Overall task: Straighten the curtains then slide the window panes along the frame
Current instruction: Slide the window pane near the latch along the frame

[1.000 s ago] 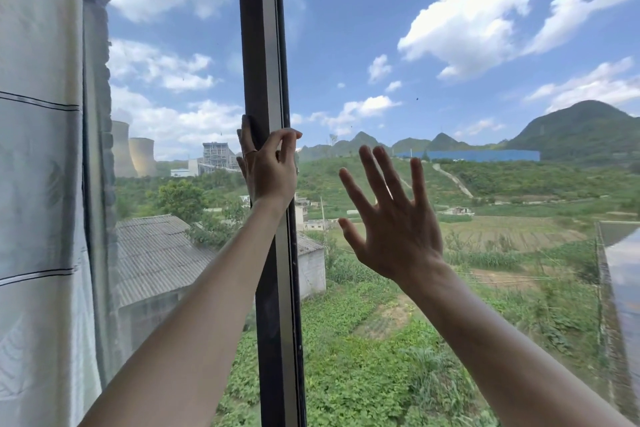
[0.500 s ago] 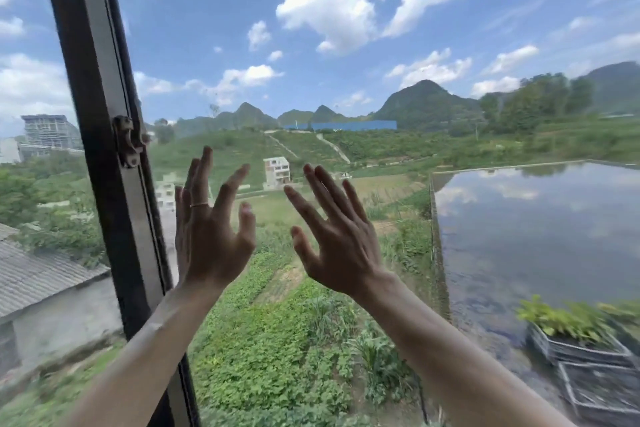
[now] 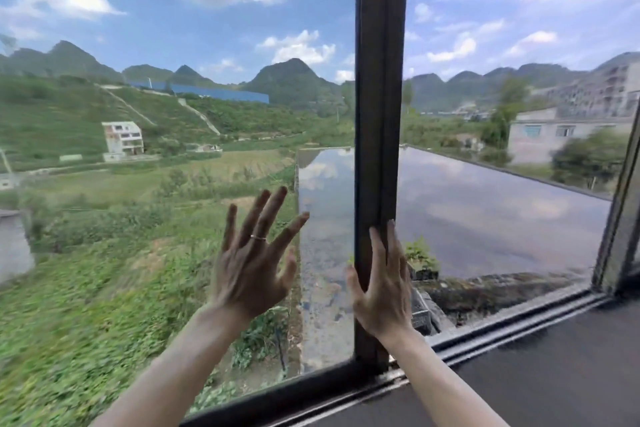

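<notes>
— Where do we have the window pane [image 3: 138, 253]?

— It fills the left of our view. Its dark stile [image 3: 380, 97] stands upright, long axis from top to bottom, and its bottom rail sits in the track [image 3: 502, 319], which runs along the front of the dark sill [image 3: 554, 374] and climbs to the right in our view.

— And our hands?

— Our left hand [image 3: 254, 253] is flat on the glass, fingers spread wide and pointing up, a thin ring [image 3: 258, 237] on one finger. Our right hand [image 3: 381, 284] lies on the stile, fingers straight along it and thumb on the glass side. Neither hand is closed round anything.

— Anything that holds something?

— Beyond the glass, a flat roof [image 3: 485, 211] holds a sheet of water that mirrors the clouds. Just right of the stile a leafy plant [image 3: 417, 253] grows from a dark box; we cannot make out more of it.
</notes>
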Demonstrator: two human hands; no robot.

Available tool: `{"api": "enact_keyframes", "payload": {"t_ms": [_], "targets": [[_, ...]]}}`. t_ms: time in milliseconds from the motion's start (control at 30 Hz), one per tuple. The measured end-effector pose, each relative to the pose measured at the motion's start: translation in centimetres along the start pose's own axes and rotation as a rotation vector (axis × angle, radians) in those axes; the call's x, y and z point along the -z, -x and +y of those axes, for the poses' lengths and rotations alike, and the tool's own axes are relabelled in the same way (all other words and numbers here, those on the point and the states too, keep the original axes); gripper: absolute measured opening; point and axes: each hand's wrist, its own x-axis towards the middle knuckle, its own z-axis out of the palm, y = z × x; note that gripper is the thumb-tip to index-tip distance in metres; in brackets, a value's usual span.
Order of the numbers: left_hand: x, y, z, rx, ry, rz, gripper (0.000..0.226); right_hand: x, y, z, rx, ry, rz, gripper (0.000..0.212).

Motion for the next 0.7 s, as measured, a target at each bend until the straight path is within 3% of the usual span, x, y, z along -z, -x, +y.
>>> {"api": "enact_keyframes", "payload": {"t_ms": [100,267,367,467,700], "targets": [[-2.5,-1.9,4.2,0.100,-0.033,0.006,0.068,1.8,-0.8,3.7,-0.199,-0.136,-0.044,0.071],[-6.3,-2.5,8.1,0.344,-0.063,-0.128,0.061,3.1,-2.7,6.6,-0.452,-0.582,-0.376,0.056],[-7.4,-1.8,7.7,0.360,-0.132,-0.197,0.061,2.3,-2.9,6.6,-0.515,-0.685,-0.462,0.051],[-7.2,-1.7,6.9,0.338,-0.134,-0.212,0.064,1.6,-2.3,6.7,-0.567,-0.678,-0.436,0.048],[-5.6,-0.6,5.3,0.332,-0.163,-0.201,0.068,1.0,-2.1,5.5,-0.485,-0.768,-0.450,0.040]]}}
